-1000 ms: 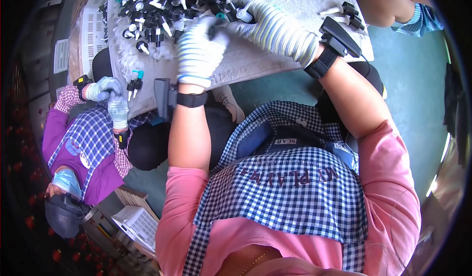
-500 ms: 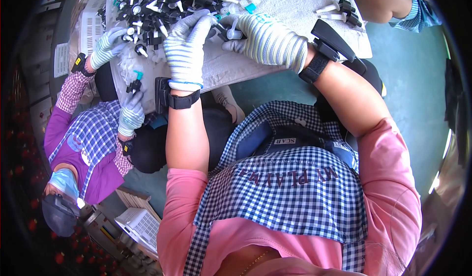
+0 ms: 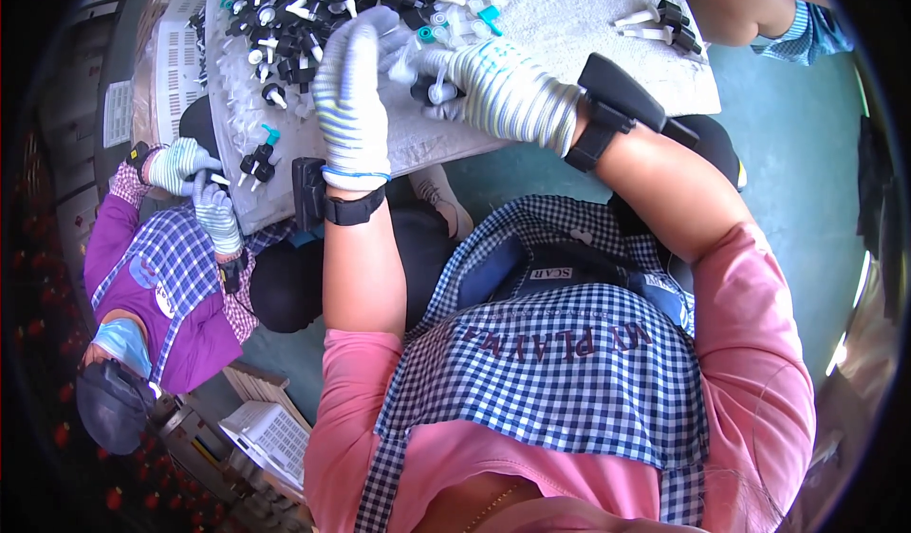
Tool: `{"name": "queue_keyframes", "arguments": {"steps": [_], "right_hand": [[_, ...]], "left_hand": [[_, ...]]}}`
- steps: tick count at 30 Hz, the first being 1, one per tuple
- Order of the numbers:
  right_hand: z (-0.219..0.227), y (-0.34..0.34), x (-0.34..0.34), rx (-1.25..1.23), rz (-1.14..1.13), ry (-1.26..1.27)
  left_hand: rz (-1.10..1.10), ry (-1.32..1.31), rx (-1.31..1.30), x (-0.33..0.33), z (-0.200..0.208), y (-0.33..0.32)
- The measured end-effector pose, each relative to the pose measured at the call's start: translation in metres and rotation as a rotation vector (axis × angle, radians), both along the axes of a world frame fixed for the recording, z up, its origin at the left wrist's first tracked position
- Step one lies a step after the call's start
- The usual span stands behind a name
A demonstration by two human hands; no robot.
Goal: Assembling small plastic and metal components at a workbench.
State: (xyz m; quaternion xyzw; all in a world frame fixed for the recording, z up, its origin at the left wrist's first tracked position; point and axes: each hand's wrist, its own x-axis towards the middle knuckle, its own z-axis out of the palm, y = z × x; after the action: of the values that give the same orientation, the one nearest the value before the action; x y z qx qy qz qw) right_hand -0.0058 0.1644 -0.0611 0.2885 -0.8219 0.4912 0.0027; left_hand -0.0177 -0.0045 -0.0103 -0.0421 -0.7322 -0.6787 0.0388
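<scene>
1. The right hand (image 3: 512, 89), in a striped glove, is curled around a black pump head with a clear part (image 3: 437, 92), held just above the table's near edge.
2. The left hand (image 3: 355, 101), gloved alike, stands beside it with fingers raised; a blurred translucent piece (image 3: 401, 66) lies between the hands, and I cannot tell whether the left grips it.
3. Beyond is a heap of black pump parts (image 3: 327, 6) on the pale table (image 3: 607, 77).
4. Dark lettering crosses the wearer's checked apron (image 3: 560, 372), with a small pale lettered label (image 3: 550, 273) above it; a co-worker's apron (image 3: 161, 253) bears a white badge (image 3: 165, 298).
5. Half a second ago the left fingertips met the piece by the right hand; now they have drawn leftward.
6. The co-worker's hands (image 3: 216, 212), then apart, have come together at the table corner.
</scene>
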Motion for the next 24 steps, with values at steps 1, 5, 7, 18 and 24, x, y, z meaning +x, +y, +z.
{"name": "queue_keyframes", "arguments": {"steps": [1,5,7,18,24], "right_hand": [[0.0,-0.001,0.0,0.074,0.039,0.029],[0.004,-0.007,0.011,0.128,0.067,0.136],[0.002,-0.008,0.011,0.175,0.037,0.148],[-0.015,-0.002,0.012,-0.004,0.004,0.271],[-0.008,0.002,0.011,0.042,0.059,0.222]], "left_hand": [[0.028,-0.095,0.143,-0.001,0.001,0.0],[0.003,-0.247,-0.096,0.001,0.0,0.0],[-0.111,-0.285,-0.194,0.002,-0.003,0.01],[-0.228,0.063,-0.768,0.007,-0.002,0.032],[-0.179,0.115,-0.781,0.007,-0.005,0.032]]}}
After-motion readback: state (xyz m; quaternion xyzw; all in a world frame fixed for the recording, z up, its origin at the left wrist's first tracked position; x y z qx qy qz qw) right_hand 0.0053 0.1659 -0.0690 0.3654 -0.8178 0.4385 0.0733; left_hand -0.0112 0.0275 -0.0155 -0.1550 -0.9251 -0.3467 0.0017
